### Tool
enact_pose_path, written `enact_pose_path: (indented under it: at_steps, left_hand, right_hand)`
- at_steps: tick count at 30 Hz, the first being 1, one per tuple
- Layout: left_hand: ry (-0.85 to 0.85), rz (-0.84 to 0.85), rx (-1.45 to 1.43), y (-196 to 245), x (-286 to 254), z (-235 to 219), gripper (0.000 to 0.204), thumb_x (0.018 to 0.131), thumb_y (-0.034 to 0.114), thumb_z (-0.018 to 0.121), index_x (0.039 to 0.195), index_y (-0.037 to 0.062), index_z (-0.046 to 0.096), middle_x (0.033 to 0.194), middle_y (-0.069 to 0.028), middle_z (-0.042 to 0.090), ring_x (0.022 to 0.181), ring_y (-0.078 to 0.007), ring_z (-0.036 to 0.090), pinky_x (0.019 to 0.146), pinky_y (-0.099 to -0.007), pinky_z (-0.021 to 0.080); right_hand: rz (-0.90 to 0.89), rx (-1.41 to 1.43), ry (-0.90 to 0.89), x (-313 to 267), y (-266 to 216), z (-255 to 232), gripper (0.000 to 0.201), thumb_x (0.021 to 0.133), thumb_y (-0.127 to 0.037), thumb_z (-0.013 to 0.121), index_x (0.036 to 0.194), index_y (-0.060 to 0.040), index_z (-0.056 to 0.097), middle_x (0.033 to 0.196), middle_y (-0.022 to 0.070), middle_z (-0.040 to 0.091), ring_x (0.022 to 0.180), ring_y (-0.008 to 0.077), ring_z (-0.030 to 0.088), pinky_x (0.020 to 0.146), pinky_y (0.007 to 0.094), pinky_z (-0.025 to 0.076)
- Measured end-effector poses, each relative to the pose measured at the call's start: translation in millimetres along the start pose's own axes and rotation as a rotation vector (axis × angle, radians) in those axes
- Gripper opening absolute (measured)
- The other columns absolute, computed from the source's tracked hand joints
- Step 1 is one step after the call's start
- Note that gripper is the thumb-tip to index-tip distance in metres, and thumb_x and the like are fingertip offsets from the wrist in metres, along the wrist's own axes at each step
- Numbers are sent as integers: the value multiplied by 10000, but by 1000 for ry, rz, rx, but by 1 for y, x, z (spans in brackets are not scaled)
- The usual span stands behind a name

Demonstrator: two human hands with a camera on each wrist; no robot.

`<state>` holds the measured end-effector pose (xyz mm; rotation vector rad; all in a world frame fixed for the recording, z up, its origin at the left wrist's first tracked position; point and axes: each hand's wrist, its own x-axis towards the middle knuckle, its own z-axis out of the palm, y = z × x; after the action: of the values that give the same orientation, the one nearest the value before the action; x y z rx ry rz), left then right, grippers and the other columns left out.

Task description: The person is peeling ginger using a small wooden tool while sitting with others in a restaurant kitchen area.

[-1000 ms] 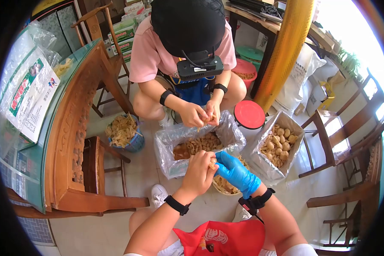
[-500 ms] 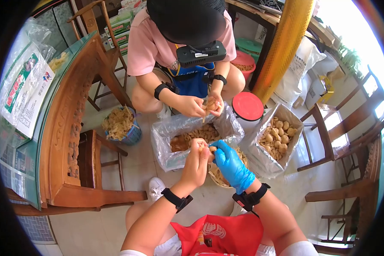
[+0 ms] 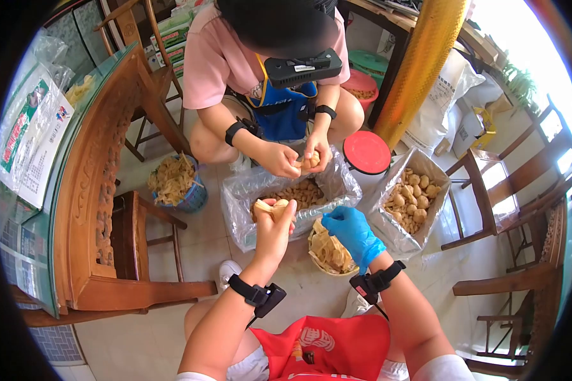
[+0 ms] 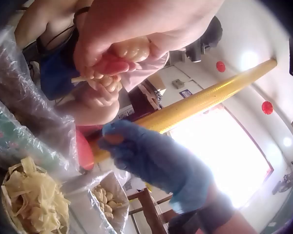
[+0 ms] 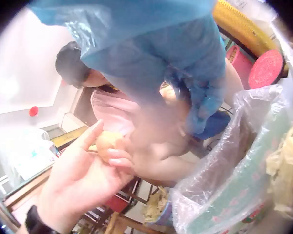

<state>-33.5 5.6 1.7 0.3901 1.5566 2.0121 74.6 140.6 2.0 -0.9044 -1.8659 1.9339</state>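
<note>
My bare left hand (image 3: 274, 230) holds a smooth, pale yellow, rounded vegetable lump (image 5: 109, 144) between thumb and fingers, over the near left edge of a plastic-lined box (image 3: 240, 219). To the right, apart from it, is my right hand (image 3: 354, 237) in a blue glove, fingers bent inward, beside the lined box and above a basket of pale peelings (image 3: 332, 249). A skin-toned patch shows at the glove's fingertips in the left wrist view; I cannot tell whether anything is pinched there. The lined box contains many tan pieces (image 3: 302, 192).
Opposite squats a person (image 3: 210, 70) whose hands work on a similar lump (image 3: 311, 160). A second lined box (image 3: 397, 240) with round lumps, a red-lidded tub (image 3: 367, 152) and a blue basket of peelings (image 3: 194, 198) stand around. Wooden furniture (image 3: 102, 190) flanks both sides.
My hands were together at the lump. They have come apart: the left moved left with the lump, the right moved slightly right towards the peelings basket.
</note>
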Motion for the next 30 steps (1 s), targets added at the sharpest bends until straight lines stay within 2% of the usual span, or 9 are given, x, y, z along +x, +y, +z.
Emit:
enact_pose_path:
  at_steps: [2,6,9,12,17,19,23,28,30]
  left_hand:
    - [32,13,15,-2,0,1,240,919,220,568,1018,66,414,813,-36,526,632,-57,496,544,-203,410]
    - [45,25,54,4,3,-3,250,877,92,602,1037,50,414,866,-43,534,667,-69,519,576,-201,429]
    - [-4,-21,62,15,0,-6,266,858,55,588,1070,35,429,903,-41,539,700,-74,519,601,-203,430]
    - [26,-58,93,6,1,-11,284,856,43,558,1124,28,464,926,-38,550,755,-71,514,648,-213,432]
    - [-62,10,220,-2,5,-19,284,875,80,544,1139,13,466,938,-44,553,778,-99,532,685,-252,460]
    - [-137,161,410,-3,3,-21,309,876,117,557,1133,-20,454,948,-104,574,829,-185,584,708,-312,476]
    - [-153,153,574,5,-6,-14,341,861,114,564,1132,-52,442,985,-198,569,904,-318,593,744,-376,472]
    - [-218,334,811,2,-7,-13,363,838,99,577,1112,-75,414,993,-273,525,896,-432,540,770,-443,446]
    - [-229,391,833,3,-9,-12,337,859,108,559,1103,-70,410,971,-270,521,879,-436,528,760,-449,435]
  right_hand:
    - [59,-491,-24,1,-1,-6,193,817,-137,630,909,32,640,792,109,663,684,174,601,669,301,486]
    - [-29,-425,22,7,4,-3,143,777,-98,642,806,40,669,690,140,648,647,194,620,649,303,494]
    - [4,-464,65,17,14,1,275,792,-94,644,1040,26,643,881,134,674,798,176,632,735,294,491]
    - [-90,176,161,34,22,12,594,851,-77,606,1387,-18,358,1259,106,527,1071,144,528,904,289,436]
    - [-203,148,36,33,6,21,294,886,-99,594,1163,-3,576,1130,45,607,960,108,543,881,265,442]
    - [-178,208,-128,24,-3,27,313,885,-137,610,1167,-6,574,1080,45,616,934,100,537,865,265,443]
    - [-190,24,-262,0,-24,38,313,886,-162,611,1154,-5,584,1012,44,620,909,99,533,821,260,454]
    - [-351,-258,-205,2,-12,32,300,868,-153,614,1123,1,579,951,140,653,836,210,628,748,321,496]
    - [-625,-585,-29,-4,-7,37,220,863,-131,587,1041,-3,570,890,190,628,787,323,626,673,379,498]
